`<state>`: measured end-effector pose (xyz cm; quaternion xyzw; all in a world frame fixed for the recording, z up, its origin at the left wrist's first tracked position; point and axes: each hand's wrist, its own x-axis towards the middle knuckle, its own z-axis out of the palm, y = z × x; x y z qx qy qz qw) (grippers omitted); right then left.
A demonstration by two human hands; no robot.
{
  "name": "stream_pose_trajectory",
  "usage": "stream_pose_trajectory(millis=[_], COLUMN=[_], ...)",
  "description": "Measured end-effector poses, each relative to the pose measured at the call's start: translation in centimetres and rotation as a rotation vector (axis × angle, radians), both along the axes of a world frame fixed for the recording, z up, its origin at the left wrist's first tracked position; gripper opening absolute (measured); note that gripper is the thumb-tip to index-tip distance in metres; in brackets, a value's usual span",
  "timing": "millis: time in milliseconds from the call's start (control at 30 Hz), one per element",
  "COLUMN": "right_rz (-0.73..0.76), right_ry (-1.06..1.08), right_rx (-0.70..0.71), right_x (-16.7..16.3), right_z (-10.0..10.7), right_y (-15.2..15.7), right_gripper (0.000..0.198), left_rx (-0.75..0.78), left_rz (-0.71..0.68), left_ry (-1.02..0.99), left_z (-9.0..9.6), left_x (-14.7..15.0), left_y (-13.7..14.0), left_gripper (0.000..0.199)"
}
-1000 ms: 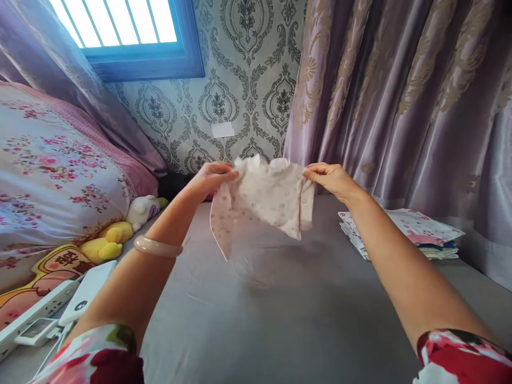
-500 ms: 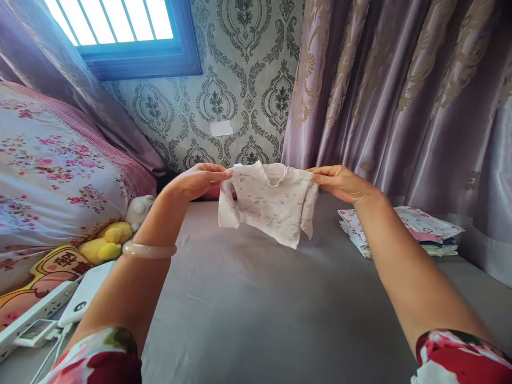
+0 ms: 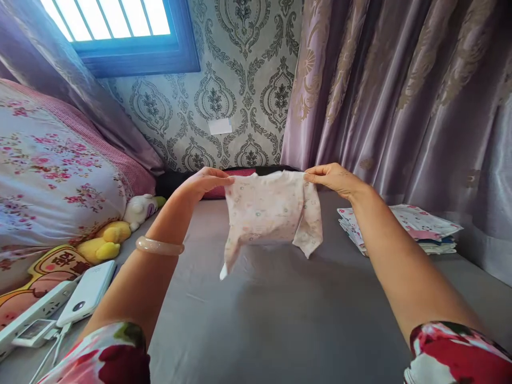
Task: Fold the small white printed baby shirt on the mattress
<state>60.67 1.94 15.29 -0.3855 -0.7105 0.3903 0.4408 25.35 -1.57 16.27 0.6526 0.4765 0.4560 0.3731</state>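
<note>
A small white baby shirt point(image 3: 268, 210) with a faint printed pattern hangs in the air, stretched between both hands. My left hand point(image 3: 206, 182) pinches it at the left shoulder, and my right hand point(image 3: 333, 178) grips the other shoulder the same way. One sleeve dangles at the lower left with its cuff pointing down; the second droops at the right. Beneath the shirt lies the grey bed sheet point(image 3: 256, 320), apart from the fabric except where I cannot tell at the hem.
Folded clothes point(image 3: 424, 224) are stacked at the right. Along the left lie a floral bundle point(image 3: 52, 170), a white plush toy point(image 3: 140, 210), a yellow plush point(image 3: 106, 242), a white power bank point(image 3: 88, 288) and a power strip point(image 3: 38, 309). Purple curtains point(image 3: 384, 96) hang behind.
The shirt has swung, its hem and sleeves now falling differently, with the left sleeve lower. Both hands still hold the shoulders and have barely shifted.
</note>
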Motion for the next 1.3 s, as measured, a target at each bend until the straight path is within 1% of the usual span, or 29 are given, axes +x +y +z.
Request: stream_pose_trajectory(millis=[33, 100, 133, 200, 300, 467, 533, 633, 733, 833, 933, 1100, 1200, 1300], right_rz=[0.043, 0.143, 0.160, 0.107, -0.030, -0.184, -0.215, -0.221, -0.226, -0.281, -0.364, -0.499, -0.551, -0.594], right_ry=[0.002, 0.031, 0.045, 0.060, 0.067, 0.037, 0.030, 0.025, -0.002, -0.061, -0.154, -0.292, -0.353, -0.425], right_rx=[-0.021, -0.082, -0.102, -0.094, -0.013, 0.137, 0.196, 0.255, 0.318, 0.422, 0.518, 0.680, 0.775, 0.833], right_x=[0.1, 0.4, 0.5, 0.6, 0.3, -0.5, -0.7, -0.7, -0.5, -0.5, -0.8, -1.6, -1.8, -1.9], right_z=[0.0, -0.1, -0.1, -0.4, -0.8, -1.5, -1.7, -2.2, -2.9, -3.5, -3.6, -3.0, -3.1, -3.2], right_y=[-0.1, -0.1, -0.1, 0.3, 1.1, 2.1, 2.3, 3.0, 3.9, 4.4, 4.1, 2.6, 1.8, 0.8], right_gripper=[0.040, 0.043, 0.043, 0.042, 0.037, 0.038, 0.040, 0.042, 0.040, 0.037, 0.032, 0.027, 0.028, 0.030], left_rx=[0.004, 0.034, 0.050, 0.068, 0.075, 0.147, 0.173, 0.175, 0.179, 0.213, 0.271, 0.359, 0.437, 0.560], left_rz=[-0.002, -0.030, -0.049, -0.083, -0.087, 0.011, 0.038, 0.100, 0.161, 0.204, 0.222, 0.266, 0.314, 0.384], left_ry=[-0.018, -0.122, -0.174, -0.213, -0.164, -0.151, -0.153, -0.151, -0.158, -0.159, -0.169, -0.142, -0.084, 0.035], left_z=[-0.1, -0.3, -0.4, -0.6, -0.9, -1.8, -2.0, -2.0, -2.2, -2.6, -3.1, -3.8, -4.1, -4.2], left_x=[-0.1, -0.2, -0.3, -0.4, -0.3, 0.2, 0.6, 1.1, 1.6, 2.0, 2.4, 2.5, 2.3, 1.9], left_y=[-0.1, -0.3, -0.3, -0.1, 0.8, 2.0, 1.9, 1.6, 1.8, 2.2, 2.4, 2.4, 2.4, 2.1], left_gripper=[0.027, 0.025, 0.024, 0.026, 0.029, 0.033, 0.033, 0.030, 0.026, 0.021, 0.018, 0.016, 0.016, 0.017])
